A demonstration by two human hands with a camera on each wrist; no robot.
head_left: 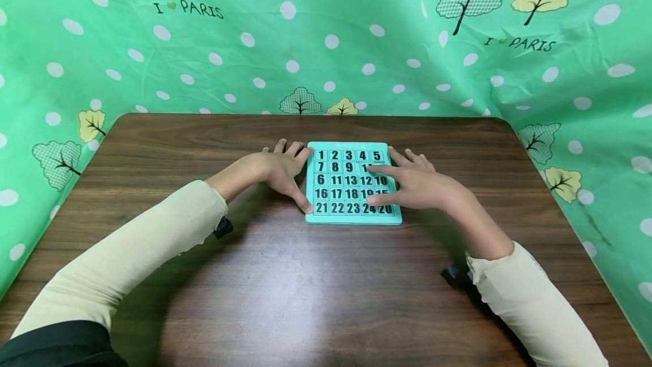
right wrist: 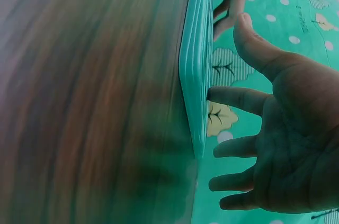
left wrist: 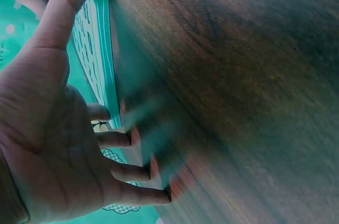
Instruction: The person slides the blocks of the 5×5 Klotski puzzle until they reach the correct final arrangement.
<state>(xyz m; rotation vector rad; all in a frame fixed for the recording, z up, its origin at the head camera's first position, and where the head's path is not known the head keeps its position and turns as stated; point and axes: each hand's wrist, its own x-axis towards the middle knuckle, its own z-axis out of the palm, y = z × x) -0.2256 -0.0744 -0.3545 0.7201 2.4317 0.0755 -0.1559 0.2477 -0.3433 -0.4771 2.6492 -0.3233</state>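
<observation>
A turquoise number sliding puzzle (head_left: 351, 220) lies flat on the table, its black-numbered tiles facing up. At its left side is my left hand (head_left: 282, 169), fingers spread; the thumb rests on the near left corner and the index finger reaches the far left edge. In the left wrist view the other fingertips of that hand touch the tabletop. From the right, my right hand (head_left: 420, 183) reaches over the puzzle. Its extended index finger touches a tile in the second row, partly covering the number. The right thumb hovers above the lower right tiles.
The brown wood-grain table (head_left: 244, 310) extends around the puzzle on all sides. Behind and beside it hangs a green curtain (head_left: 305, 33) with white dots, trees and lettering. Dark straps (head_left: 223, 227) sit under both cream sleeves (head_left: 153, 242).
</observation>
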